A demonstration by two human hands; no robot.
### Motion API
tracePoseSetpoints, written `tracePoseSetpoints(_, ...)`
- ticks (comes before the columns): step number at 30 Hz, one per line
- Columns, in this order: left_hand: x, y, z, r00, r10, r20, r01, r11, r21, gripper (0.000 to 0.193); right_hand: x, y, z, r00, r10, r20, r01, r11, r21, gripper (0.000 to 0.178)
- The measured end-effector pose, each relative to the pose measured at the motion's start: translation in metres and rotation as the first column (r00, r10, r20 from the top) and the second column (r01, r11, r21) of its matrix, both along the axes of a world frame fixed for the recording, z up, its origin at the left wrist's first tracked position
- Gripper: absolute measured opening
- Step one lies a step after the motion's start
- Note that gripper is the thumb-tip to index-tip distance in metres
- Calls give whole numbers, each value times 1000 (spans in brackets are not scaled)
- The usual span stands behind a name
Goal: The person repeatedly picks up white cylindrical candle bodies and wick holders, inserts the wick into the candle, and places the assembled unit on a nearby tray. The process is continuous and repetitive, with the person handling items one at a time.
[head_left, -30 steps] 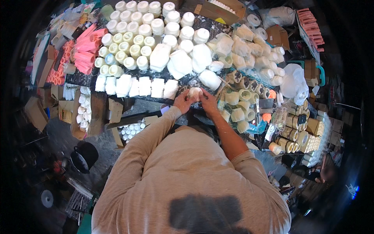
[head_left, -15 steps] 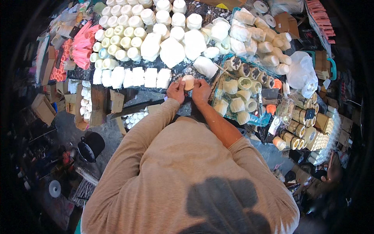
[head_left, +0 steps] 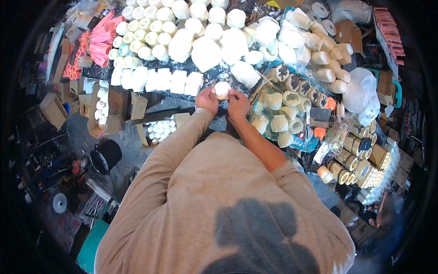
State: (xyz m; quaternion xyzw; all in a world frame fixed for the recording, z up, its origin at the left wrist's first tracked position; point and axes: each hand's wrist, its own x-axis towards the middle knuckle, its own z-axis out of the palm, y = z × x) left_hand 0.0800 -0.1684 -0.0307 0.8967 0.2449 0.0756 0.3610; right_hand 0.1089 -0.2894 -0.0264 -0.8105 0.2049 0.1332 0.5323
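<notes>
Between my two hands, at the near edge of the dark work table (head_left: 219, 75), is a small round pale piece that looks like wax, perhaps a candle. My left hand (head_left: 207, 101) pinches this round piece (head_left: 222, 89) from its left side, thumb and fingers closed. On the opposite side my right hand (head_left: 238, 106) grips it with its fingertips. A row of white blocks (head_left: 153, 81) lies left of my hands. Just beyond them are large white faceted blocks (head_left: 245, 75). To the right stands a tray (head_left: 306, 145) of cream hollow cups (head_left: 279, 123).
Rows of cream cylinders (head_left: 148, 39) fill the far left of the table, beside pink pieces (head_left: 102, 36). A clear plastic bag (head_left: 360, 93) sits at the right. Cardboard boxes (head_left: 54, 111) and a black bucket (head_left: 106, 156) stand on the floor at left.
The view has shifted slightly, so the table's things sit a little further right. The round piece, still between both hands, now shows a whiter, brighter face.
</notes>
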Motion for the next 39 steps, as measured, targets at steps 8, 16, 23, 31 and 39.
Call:
tracePoseSetpoints(8,50,9,-19,468,-446,-763,680,733,-12,33,36,-2,-14,689,630,-359,-698,445,-561,20)
tracePoseSetpoints(16,13,-7,-44,854,136,-501,-105,990,89,45,37,-15,-72,889,278,-364,-407,845,-348,43)
tracePoseSetpoints(23,8,-1,-45,899,93,-428,-88,996,31,41,39,-19,-50,862,403,-308,-505,744,-437,42)
tracePoseSetpoints(31,-16,-23,-26,904,362,-226,-364,379,-850,41,30,-18,-30,931,353,-88,-361,864,-351,35)
tracePoseSetpoints(39,-9,-13,-15,899,262,-351,-426,338,-839,50,21,-23,-21,943,0,-332,193,814,548,36)
